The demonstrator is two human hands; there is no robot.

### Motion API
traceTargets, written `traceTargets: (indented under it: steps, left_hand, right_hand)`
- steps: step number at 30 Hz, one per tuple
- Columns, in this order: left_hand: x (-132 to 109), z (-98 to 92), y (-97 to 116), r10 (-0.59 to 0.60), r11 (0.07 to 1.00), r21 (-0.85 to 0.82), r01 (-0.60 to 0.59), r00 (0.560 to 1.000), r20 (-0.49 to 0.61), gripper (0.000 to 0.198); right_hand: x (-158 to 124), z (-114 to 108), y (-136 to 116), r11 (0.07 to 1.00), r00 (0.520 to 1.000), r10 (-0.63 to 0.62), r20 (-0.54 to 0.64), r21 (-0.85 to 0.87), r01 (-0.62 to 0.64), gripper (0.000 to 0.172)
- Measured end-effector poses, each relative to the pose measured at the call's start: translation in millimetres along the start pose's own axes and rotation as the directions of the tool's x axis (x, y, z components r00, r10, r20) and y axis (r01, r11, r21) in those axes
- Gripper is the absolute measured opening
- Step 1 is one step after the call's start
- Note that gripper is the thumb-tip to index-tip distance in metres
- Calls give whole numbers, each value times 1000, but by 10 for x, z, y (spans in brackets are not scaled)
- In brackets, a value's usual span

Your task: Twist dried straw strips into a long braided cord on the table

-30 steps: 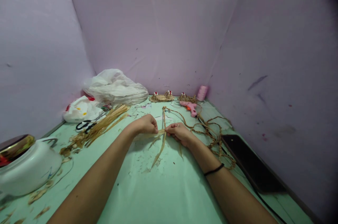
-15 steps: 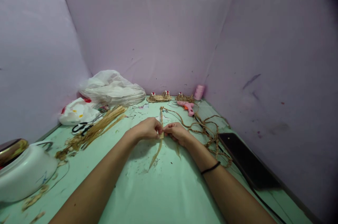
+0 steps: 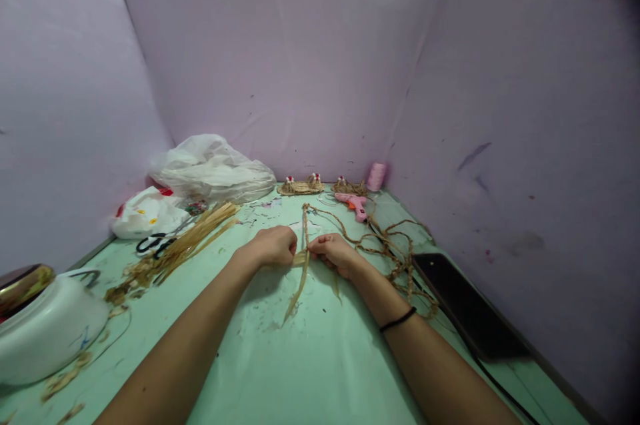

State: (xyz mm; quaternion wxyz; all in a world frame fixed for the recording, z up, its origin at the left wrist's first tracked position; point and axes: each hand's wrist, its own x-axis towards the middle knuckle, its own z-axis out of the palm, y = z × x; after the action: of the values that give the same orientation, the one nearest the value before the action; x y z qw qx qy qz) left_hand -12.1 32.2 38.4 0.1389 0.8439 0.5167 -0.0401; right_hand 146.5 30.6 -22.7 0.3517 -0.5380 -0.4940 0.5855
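A thin braid of tan fibre (image 3: 306, 221) runs down the middle of the green table, with a loose strand (image 3: 298, 295) trailing from its near end. My left hand (image 3: 277, 246) is closed on a flat fibre strip (image 3: 300, 258) that stretches left from the braid. At the braid's lower end my right hand (image 3: 333, 253) pinches the fibres between thumb and fingertips. Another loose strand hangs below the right hand. From the top of the braid a long twisted cord (image 3: 350, 236) leads off to the right in loops.
Dry fibre strips (image 3: 200, 235) and black-handled scissors (image 3: 153, 243) lie left, near plastic bags (image 3: 213, 168). A white pot (image 3: 55, 331) stands near left. Behind are woven slippers (image 3: 300, 188), a pink glue gun (image 3: 354, 203) and pink thread (image 3: 377, 176). A black phone (image 3: 470, 305) lies right.
My left hand has moved slightly left, away from my right hand, drawing the strip out sideways. My right hand has stayed at the braid.
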Motion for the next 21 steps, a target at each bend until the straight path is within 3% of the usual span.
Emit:
traceTargets:
  steps: [8,12,16,21]
  left_hand:
    - [75,79,-179,2,999,54,-6,997,72,21]
    - [33,-18,-244,31,980,-201,1,987,159,16]
    - [-30,-109,-180,70,867,-496,46,974,213,14]
    - [56,67,-114,-80,855,-473,212,956,284,14]
  right_hand:
    - [5,10,-3,1000,1000,0,-18,5,0,5]
    - [13,4,10,1000,1000,-1,-7,-7,1,6]
    - [-6,11,-7,1000,1000,4,-15,-21,-4,9]
    - [-2,1,2,999,1000,-12,-13,-32,11,6]
